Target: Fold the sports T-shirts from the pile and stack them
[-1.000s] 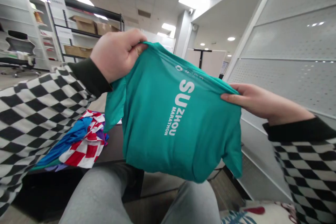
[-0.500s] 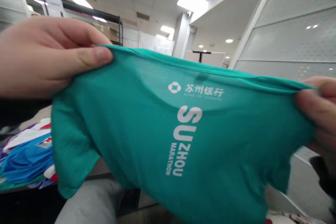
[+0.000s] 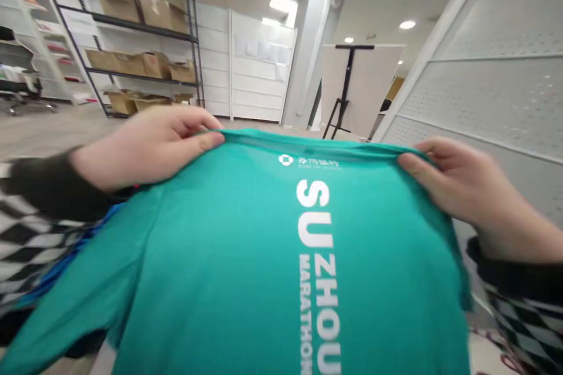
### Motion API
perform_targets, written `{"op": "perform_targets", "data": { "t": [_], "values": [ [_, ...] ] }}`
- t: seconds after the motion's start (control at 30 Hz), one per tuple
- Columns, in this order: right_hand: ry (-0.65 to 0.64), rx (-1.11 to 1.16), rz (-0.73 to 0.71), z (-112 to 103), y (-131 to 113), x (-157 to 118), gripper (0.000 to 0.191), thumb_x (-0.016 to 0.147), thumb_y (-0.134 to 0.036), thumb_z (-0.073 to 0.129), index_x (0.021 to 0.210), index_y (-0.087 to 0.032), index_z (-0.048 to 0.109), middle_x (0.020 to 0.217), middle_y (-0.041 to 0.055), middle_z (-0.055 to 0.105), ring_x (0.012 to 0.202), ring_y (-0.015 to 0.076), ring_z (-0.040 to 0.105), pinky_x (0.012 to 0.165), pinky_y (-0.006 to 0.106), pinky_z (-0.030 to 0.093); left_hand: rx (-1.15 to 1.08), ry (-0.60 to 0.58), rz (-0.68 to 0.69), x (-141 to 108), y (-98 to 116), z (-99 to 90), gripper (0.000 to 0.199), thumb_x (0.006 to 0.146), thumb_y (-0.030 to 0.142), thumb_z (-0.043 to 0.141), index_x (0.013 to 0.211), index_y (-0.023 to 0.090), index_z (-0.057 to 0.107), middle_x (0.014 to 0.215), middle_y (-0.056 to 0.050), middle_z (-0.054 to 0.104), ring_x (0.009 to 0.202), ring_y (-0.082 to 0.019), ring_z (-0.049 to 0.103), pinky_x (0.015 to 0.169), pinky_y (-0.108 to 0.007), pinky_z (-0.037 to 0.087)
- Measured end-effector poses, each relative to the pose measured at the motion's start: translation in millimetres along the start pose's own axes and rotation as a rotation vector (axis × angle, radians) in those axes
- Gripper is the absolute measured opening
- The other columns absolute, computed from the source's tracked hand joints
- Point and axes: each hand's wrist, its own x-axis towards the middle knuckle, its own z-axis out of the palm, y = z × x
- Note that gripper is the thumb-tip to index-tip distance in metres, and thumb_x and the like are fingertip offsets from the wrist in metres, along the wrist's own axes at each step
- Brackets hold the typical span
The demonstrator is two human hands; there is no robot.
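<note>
A green T-shirt (image 3: 246, 246) with white "SUZHOU MARATHON" lettering hangs stretched out in front of me. My left hand (image 3: 158, 143) pinches its top edge near one shoulder, thumb on the near side. At the other shoulder my right hand (image 3: 457, 179) grips the same edge between thumb and fingers. A small white round logo and a line of characters sit just below the folded top edge. One sleeve spreads to the lower left; the shirt's bottom runs out of view. Blue cloth (image 3: 57, 272) shows partly behind my left forearm.
A black metal rack (image 3: 141, 26) with cardboard boxes (image 3: 116, 3) stands at the far left. A board on a black stand (image 3: 345, 82) is behind the shirt. White perforated panels (image 3: 497, 82) rise close on the right. An office chair (image 3: 20, 79) is at far left.
The view has tipped downward, showing more of the rack and floor. Both hands are now closer together in view, and the shirt hangs flatter and lower, still held at both shoulders.
</note>
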Motion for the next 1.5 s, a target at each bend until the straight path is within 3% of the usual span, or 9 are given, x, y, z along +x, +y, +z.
{"op": "perform_targets", "data": {
  "t": [0.13, 0.3, 0.5, 0.67, 0.83, 1.07, 1.23, 1.37, 1.5],
  "values": [
    [-0.311, -0.303, 0.069, 99, 56, 49, 0.050, 0.108, -0.070, 0.058, 0.104, -0.024, 0.075, 0.085, 0.0084, 0.076, 0.079, 0.0276, 0.069, 0.068, 0.035, 0.045, 0.024, -0.314, 0.048, 43, -13, 124.9, 0.050, 0.109, 0.059, 0.046, 0.124, 0.024, 0.078, 0.114, -0.006, 0.085, 0.105, -0.028, 0.079, 0.096, -0.037, 0.060],
    [-0.550, -0.464, 0.037, 223, 126, 51, 0.041, 0.116, -0.057, 0.051, 0.117, -0.022, 0.072, 0.108, 0.0153, 0.082, 0.095, 0.0302, 0.077, 0.076, 0.034, 0.048, 0.135, -0.525, -0.105, 53, -55, 278.6, 0.046, 0.114, 0.050, 0.042, 0.133, 0.025, 0.075, 0.125, -0.013, 0.084, 0.114, -0.032, 0.080, 0.095, -0.040, 0.059],
    [-0.611, -0.353, 0.208, 328, 181, 41, 0.047, 0.116, -0.063, 0.049, 0.118, -0.022, 0.071, 0.115, 0.0171, 0.082, 0.108, 0.0325, 0.078, 0.084, 0.037, 0.054, 0.135, -0.478, -0.258, 52, -75, 369.1, 0.039, 0.115, 0.049, 0.045, 0.123, 0.027, 0.076, 0.129, -0.012, 0.082, 0.119, -0.032, 0.077, 0.093, -0.041, 0.058],
    [-0.382, -0.189, 0.185, 377, 227, 52, 0.046, 0.107, -0.064, 0.062, 0.128, -0.024, 0.071, 0.130, 0.0145, 0.080, 0.118, 0.0338, 0.076, 0.100, 0.044, 0.058, 0.112, -0.369, -0.242, 66, -102, 395.4, 0.036, 0.111, 0.053, 0.055, 0.115, 0.026, 0.078, 0.122, -0.011, 0.082, 0.120, -0.035, 0.074, 0.101, -0.048, 0.054],
    [-0.351, -0.093, 0.052, 410, 257, 79, 0.052, 0.103, -0.065, 0.065, 0.129, -0.022, 0.074, 0.131, 0.0163, 0.080, 0.122, 0.0362, 0.073, 0.110, 0.053, 0.057, 0.122, -0.349, -0.328, 77, -117, 387.9, 0.041, 0.106, 0.057, 0.061, 0.124, 0.025, 0.078, 0.126, -0.013, 0.079, 0.121, -0.036, 0.071, 0.104, -0.052, 0.054],
    [-0.251, -0.137, -0.091, 403, 243, 91, 0.055, 0.109, -0.059, 0.055, 0.141, -0.019, 0.075, 0.139, 0.0193, 0.078, 0.134, 0.0418, 0.069, 0.119, 0.064, 0.052, 0.090, -0.396, -0.096, 63, -50, 380.6, 0.056, 0.113, 0.045, 0.046, 0.159, 0.019, 0.064, 0.164, -0.017, 0.065, 0.153, -0.035, 0.059, 0.130, -0.053, 0.043],
    [-0.523, -0.056, -0.155, 392, 212, 77, 0.069, 0.113, -0.067, 0.047, 0.163, -0.023, 0.064, 0.170, 0.0139, 0.061, 0.159, 0.0365, 0.056, 0.135, 0.058, 0.042, 0.043, -0.597, -0.149, 49, -34, 402.5, 0.096, 0.107, 0.078, 0.042, 0.180, 0.015, 0.039, 0.190, -0.018, 0.025, 0.178, -0.043, 0.020, 0.143, -0.066, 0.017],
    [-0.790, -0.114, -0.043, 400, 200, 67, 0.092, 0.109, -0.083, 0.041, 0.183, -0.029, 0.035, 0.189, 0.0102, 0.026, 0.176, 0.0436, 0.023, 0.140, 0.074, 0.021, 0.030, -0.551, -0.146, 53, -42, 401.8, 0.095, 0.106, 0.078, 0.041, 0.177, 0.014, 0.045, 0.189, -0.018, 0.029, 0.176, -0.042, 0.026, 0.144, -0.064, 0.016],
    [-0.811, -0.158, 0.007, 404, 199, 68, 0.096, 0.109, -0.086, 0.035, 0.185, -0.030, 0.028, 0.192, 0.0103, 0.017, 0.177, 0.0455, 0.013, 0.140, 0.077, 0.014, 0.031, -0.564, -0.171, 56, -44, 401.5, 0.093, 0.110, 0.075, 0.034, 0.181, 0.016, 0.037, 0.190, -0.017, 0.024, 0.178, -0.039, 0.022, 0.144, -0.062, 0.015]
  ]
}}
